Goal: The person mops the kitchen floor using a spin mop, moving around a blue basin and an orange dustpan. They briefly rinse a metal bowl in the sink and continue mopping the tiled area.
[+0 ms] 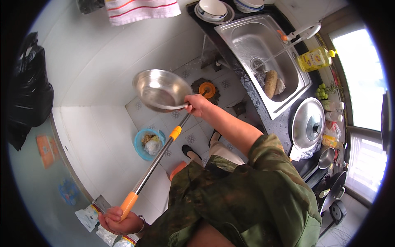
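My left hand grips the orange upper grip of a mop with a metal pole. Its pole slants down and away, passing beneath the basin's near side. The round orange mop head, ringed by brown strands, rests on the tiled floor. By its rim, my right hand holds a stainless steel basin. The basin hangs tilted above the floor, its inside facing up. A light-blue waste bin with a plastic bag and scraps stands below it, left of the pole.
At right, water runs from a tap into a steel sink holding a brown loofah-like scrubber. A yellow detergent bottle, a lidded pan and bowls line the black counter. A black plastic bag hangs at left.
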Motion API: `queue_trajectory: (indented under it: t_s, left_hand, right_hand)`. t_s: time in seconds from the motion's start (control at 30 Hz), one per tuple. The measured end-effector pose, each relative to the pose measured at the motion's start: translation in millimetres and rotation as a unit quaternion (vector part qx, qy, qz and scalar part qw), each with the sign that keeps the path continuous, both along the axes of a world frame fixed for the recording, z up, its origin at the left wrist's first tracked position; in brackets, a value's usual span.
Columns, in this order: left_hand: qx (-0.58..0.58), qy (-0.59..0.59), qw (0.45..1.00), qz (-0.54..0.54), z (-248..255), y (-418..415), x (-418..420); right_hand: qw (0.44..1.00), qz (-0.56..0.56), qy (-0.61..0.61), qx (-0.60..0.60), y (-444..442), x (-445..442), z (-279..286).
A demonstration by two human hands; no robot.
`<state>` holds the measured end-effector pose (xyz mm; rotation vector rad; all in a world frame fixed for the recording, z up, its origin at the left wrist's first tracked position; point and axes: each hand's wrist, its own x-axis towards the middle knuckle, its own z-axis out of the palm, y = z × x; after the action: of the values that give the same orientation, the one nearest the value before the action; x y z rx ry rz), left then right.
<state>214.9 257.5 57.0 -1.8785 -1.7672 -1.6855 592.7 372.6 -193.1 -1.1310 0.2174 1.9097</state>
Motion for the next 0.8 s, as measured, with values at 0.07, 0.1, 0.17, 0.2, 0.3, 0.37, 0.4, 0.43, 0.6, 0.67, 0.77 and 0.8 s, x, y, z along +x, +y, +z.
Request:
queue_trajectory:
  t_s: [0.07, 0.1, 0.17, 0.2, 0.3, 0.37, 0.4, 0.43, 0.6, 0.67, 0.77, 0.8]
  left_hand:
    - [0.018, -0.092, 0.996, 0.003, -2.1, 5.6, 1.6]
    - [0.027, -0.123, 0.992, 0.003, -1.7, 7.5, 1.8]
    - [0.034, -0.131, 0.991, -0.008, -1.1, 8.6, 1.8]
    - [0.035, -0.134, 0.990, -0.011, -1.0, 9.0, 2.2]
    - [0.033, -0.144, 0.989, -0.020, 1.8, 9.9, 7.8]
    - [0.039, -0.159, 0.986, -0.022, 2.7, 9.7, 12.4]
    - [0.039, -0.165, 0.985, -0.026, 4.0, 10.4, 15.5]
    - [0.038, -0.169, 0.985, -0.027, 7.6, 11.1, 18.9]
    - [0.037, -0.155, 0.986, -0.052, 16.8, 10.7, 32.3]
    - [0.027, -0.177, 0.982, -0.067, 19.2, 10.8, 41.8]
    - [0.018, -0.122, 0.990, -0.073, 16.9, 4.4, 30.6]
    - [0.018, -0.111, 0.991, -0.073, 14.5, 3.3, 26.6]
  right_hand:
    - [0.965, -0.032, -0.259, 0.026, -29.8, 17.2, 56.6]
    - [0.927, 0.003, -0.375, 0.012, -44.0, 33.9, 85.3]
    - [0.895, -0.058, -0.443, -0.001, -75.6, 77.4, 89.1]
    - [0.887, -0.094, -0.451, -0.041, -89.8, 101.4, 98.0]
    - [0.851, -0.227, -0.471, -0.059, -135.2, 178.0, 91.9]
    - [0.796, -0.280, -0.528, -0.091, -155.7, 221.5, 82.1]
    - [0.795, -0.318, -0.508, -0.096, -166.9, 245.3, 68.7]
    - [0.803, -0.345, -0.480, -0.075, -170.3, 260.7, 64.3]
    - [0.755, -0.419, -0.482, -0.147, -163.4, 302.8, 37.6]
    - [0.749, -0.438, -0.474, -0.152, -163.4, 306.5, 37.8]
    - [0.754, -0.454, -0.452, -0.148, -161.2, 312.5, 29.2]
    - [0.766, -0.439, -0.445, -0.149, -163.0, 313.0, 32.0]
